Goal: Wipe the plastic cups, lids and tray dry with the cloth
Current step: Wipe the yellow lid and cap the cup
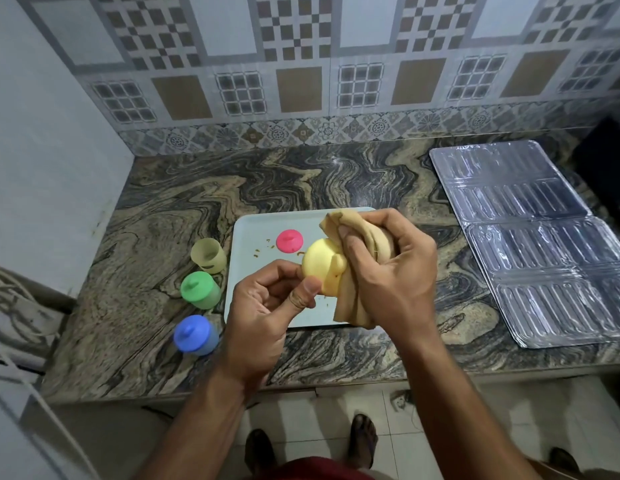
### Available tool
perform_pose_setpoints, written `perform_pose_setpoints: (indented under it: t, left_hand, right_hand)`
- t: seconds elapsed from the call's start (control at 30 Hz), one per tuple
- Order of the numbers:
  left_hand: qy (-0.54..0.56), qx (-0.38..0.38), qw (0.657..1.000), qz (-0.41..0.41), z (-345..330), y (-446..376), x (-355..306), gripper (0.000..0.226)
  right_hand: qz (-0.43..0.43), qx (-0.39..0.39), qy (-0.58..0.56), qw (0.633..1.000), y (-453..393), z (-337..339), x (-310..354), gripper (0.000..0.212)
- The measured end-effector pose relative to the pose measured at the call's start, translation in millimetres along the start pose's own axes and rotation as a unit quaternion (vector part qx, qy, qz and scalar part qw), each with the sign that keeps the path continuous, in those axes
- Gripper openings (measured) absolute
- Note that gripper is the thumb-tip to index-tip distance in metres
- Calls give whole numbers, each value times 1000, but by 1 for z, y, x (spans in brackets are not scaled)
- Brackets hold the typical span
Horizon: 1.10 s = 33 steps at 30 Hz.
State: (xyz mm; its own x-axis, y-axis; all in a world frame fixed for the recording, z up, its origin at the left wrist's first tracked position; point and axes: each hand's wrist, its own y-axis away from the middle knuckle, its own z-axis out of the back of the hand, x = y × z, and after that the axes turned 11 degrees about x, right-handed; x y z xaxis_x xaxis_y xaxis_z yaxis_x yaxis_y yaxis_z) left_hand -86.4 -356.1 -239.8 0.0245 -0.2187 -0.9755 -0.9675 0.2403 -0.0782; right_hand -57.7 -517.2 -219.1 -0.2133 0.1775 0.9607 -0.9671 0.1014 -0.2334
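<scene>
meanwhile left hand pinches yellow lid, right hand grips cloth above tray.

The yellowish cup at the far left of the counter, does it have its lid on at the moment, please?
No lid. The yellowish cup stands open-topped, its rim bare, unlike the capped green cup nearby.

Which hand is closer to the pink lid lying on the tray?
Left. The left hand holds the yellow lid just below and in front of the pink lid. The right hand, gripping the cloth, sits farther off to its right.
</scene>
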Motion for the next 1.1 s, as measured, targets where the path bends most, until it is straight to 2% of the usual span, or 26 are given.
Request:
perform_pose_setpoints:
  t: [0.13,0.3,0.43,0.53,0.63,0.8,0.97,1.1]
  left_hand:
    - [-4,-51,998,-32,-17,0,-2,7]
    - [-40,-119,990,-66,-39,2,4,10]
    - [-90,-133,983,-92,-44,3,8,11]
    - [-121,-153,976,-100,-46,0,11,13]
    - [-126,-161,974,-95,-45,0,12,9]
    - [-15,-169,984,-54,-34,-2,5,13]
    - [121,-134,984,8,-18,-3,-12,14]
    - [96,-68,993,9,-9,-1,-14,7]
  right_hand:
    - [9,-57,-37,998,11,-2,5,23]
    - [-33,-161,-95,982,25,-17,5,16]
    - [-68,-181,-137,971,30,-25,2,17]
    - [-92,-177,-180,963,34,-28,3,16]
    - [-94,-158,-173,968,36,-30,1,16]
    - [-77,-106,-149,980,37,-21,1,12]
    - [-17,-130,-146,981,32,2,4,11]
    - [39,-40,-93,994,24,8,10,17]
